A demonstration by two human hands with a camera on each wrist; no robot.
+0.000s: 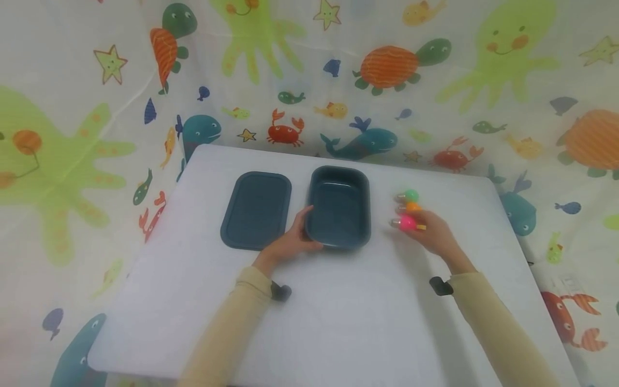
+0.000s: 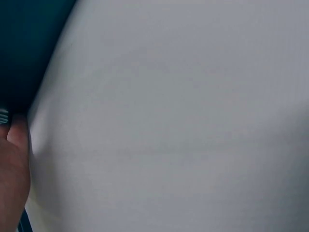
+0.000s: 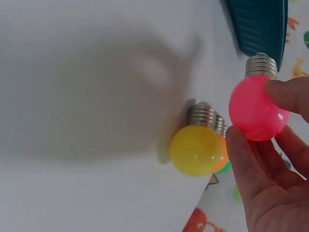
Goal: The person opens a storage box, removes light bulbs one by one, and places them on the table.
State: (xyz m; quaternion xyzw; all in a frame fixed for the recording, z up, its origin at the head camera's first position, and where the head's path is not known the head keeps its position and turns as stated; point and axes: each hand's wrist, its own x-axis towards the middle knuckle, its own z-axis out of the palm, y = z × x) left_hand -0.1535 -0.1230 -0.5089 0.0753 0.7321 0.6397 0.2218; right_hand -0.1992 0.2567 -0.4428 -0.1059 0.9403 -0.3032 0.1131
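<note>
Risk: pink bulb (image 3: 255, 110) round, glossy; pinch sits only on globe, likely to slip and roll across counter (image 1: 338, 322). Lifting could nudge yellow bulb (image 3: 195, 150) just beside it.
Right hand (image 1: 435, 234) grip: fingertips clamped on pink bulb, just right of bin (image 1: 340, 214).
Left hand (image 1: 292, 242) grip: curled on bin's near-left rim; lid (image 1: 256, 210) beside.

Glossy pink bulb (image 3: 256, 110), ribbed metal base

Both arms extended forward, sleeves to the wrists. Left hand (image 1: 292, 243) lies low, thumb raised and fingers curled, gripping. Right hand (image 1: 432, 232) turned palm-inward, thumb and fingers (image 3: 289, 94) pinched together on a small hold.
</note>
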